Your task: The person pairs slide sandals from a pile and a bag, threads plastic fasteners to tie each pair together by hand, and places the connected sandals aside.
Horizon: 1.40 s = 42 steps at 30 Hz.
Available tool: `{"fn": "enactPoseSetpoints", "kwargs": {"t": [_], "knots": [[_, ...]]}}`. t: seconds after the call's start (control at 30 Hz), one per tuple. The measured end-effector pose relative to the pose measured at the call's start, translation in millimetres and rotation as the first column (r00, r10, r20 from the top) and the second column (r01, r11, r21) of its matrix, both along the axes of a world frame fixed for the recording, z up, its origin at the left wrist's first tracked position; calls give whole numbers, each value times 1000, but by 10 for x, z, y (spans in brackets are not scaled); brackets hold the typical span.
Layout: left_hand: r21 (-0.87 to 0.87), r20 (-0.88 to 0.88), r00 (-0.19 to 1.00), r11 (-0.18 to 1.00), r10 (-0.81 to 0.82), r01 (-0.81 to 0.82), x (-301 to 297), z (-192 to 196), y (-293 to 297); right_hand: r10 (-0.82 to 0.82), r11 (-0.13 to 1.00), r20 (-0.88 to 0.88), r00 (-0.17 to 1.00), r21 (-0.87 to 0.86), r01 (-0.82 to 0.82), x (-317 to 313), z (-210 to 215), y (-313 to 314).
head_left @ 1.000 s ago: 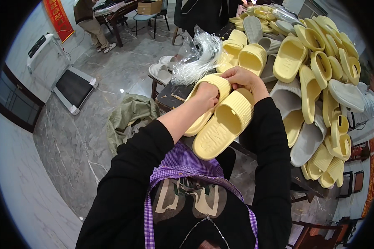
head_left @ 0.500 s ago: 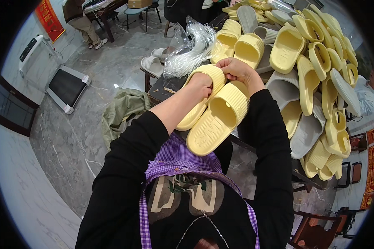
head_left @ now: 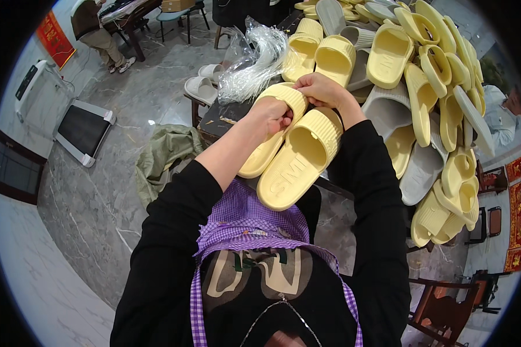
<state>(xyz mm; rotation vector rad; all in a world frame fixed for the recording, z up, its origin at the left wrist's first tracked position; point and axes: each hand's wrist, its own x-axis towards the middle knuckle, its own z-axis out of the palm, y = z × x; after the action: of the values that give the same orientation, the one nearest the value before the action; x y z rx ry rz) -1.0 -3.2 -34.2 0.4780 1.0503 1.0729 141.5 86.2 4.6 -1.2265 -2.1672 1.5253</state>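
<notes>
A pair of yellow slide slippers sits in front of me, side by side, heels toward me. My left hand (head_left: 275,114) reaches into the left slipper (head_left: 253,164), fingers curled under its ribbed strap. At that strap's inner edge, my right hand (head_left: 322,91) has thumb and fingers pinched together; whatever lies between them is too small to make out. The right slipper (head_left: 296,165) rests below my right wrist, and a small pale bit shows at its strap. Just beyond my hands lies a bundle of clear plastic strands (head_left: 255,66) with thin plastic film.
Yellow and grey slippers are heaped at the right, a grey one (head_left: 388,113) close to my right arm. Grey slippers (head_left: 201,89) sit on a stool at the left. A green sack (head_left: 167,153) lies by the dark table. One person (head_left: 98,40) stands far left; another (head_left: 501,115) is at right.
The whole view has shifted slightly, so the scene sits a little further left and up. Both hands stay at the left slipper's strap, with the fingers only slightly moved.
</notes>
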Motion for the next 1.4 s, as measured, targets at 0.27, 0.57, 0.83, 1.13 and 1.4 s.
{"fn": "enactPoseSetpoints", "kwargs": {"t": [0.27, 0.57, 0.83, 1.13, 1.4], "knots": [[212, 235, 964, 975, -123, 73, -60, 124, -218, -67, 998, -35, 997, -3, 67, 18, -3, -50], [137, 89, 990, 986, -108, 95, -1, 214, -226, -35, 998, -79, 996, -54, 30, -10, -3, -25], [81, 68, 997, 996, -32, 26, 84, 148, -57, -156, 951, -295, 943, -302, 63, 30, -82, 90], [117, 260, 965, 993, -16, -15, 38, 193, -250, -132, 981, -253, 958, -173, 90, 0, -63, 0], [168, -27, 984, 970, -174, 176, -92, 274, -436, -120, 985, -210, 970, -147, 90, 3, -53, -1]]}}
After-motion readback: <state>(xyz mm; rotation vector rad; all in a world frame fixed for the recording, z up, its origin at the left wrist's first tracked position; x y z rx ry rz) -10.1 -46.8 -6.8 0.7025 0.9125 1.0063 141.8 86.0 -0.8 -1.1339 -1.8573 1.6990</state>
